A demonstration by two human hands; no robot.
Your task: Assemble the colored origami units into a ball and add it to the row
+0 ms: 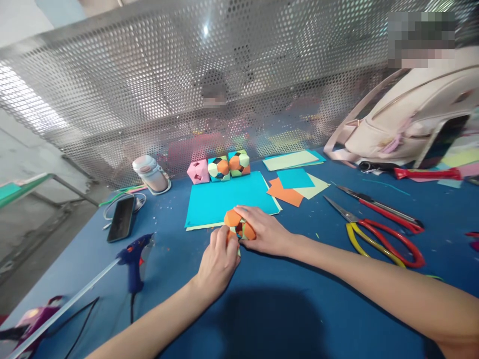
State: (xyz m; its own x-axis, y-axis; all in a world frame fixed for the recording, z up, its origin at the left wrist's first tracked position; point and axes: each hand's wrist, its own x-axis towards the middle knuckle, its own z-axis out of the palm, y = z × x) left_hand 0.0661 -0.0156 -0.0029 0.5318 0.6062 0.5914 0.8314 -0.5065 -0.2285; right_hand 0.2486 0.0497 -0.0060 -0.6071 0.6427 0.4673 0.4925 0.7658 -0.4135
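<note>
Between my two hands is a folded paper ball (234, 218) in orange and pale green, with a dark opening facing me. My left hand (220, 254) pinches its lower left side with curled fingers. Around its right side wraps my right hand (264, 229), thumb and fingers closed on the paper. Just beyond the ball lies a stack of blue paper sheets (228, 199). Behind that stack stand a pink folded paper ball (198, 172) and two multicoloured paper balls, one (219, 168) beside the other (239, 163).
Scissors (374, 234) and a box cutter (385, 207) lie at right, near loose paper squares (295, 179). At left are a glue gun (134, 262), a phone (121, 218) and a bottle (151, 174). A perforated metal panel (168, 89) closes the back; a pale backpack (411, 114) leans there.
</note>
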